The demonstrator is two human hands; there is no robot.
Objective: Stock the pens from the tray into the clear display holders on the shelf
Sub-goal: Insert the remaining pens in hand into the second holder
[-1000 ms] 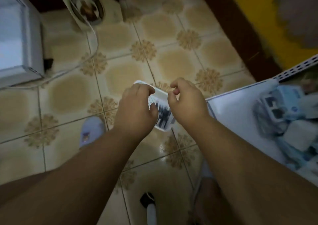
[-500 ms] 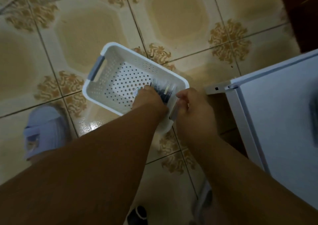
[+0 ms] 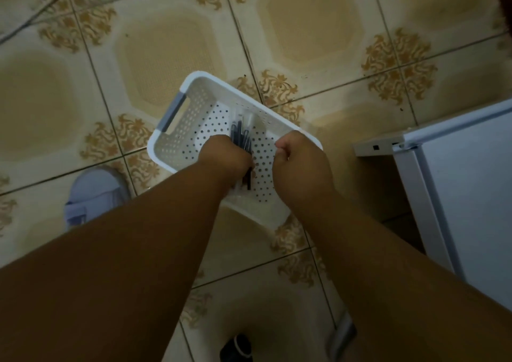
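A white perforated tray with a grey handle is held above the tiled floor. Inside it lies a bundle of dark pens with clear caps. My left hand is down in the tray, fingers closed around the near ends of the pens. My right hand grips the tray's right rim. No clear display holder is in sight.
A white shelf corner juts in at the right. A pale slipper stands on the floor at the left. A cable runs across the top-left tiles. A small dark object lies at the bottom.
The view has dropped toward the floor and closed in on the tray. My left hand has gone into the tray and closed on the pens; my right hand still holds the rim.
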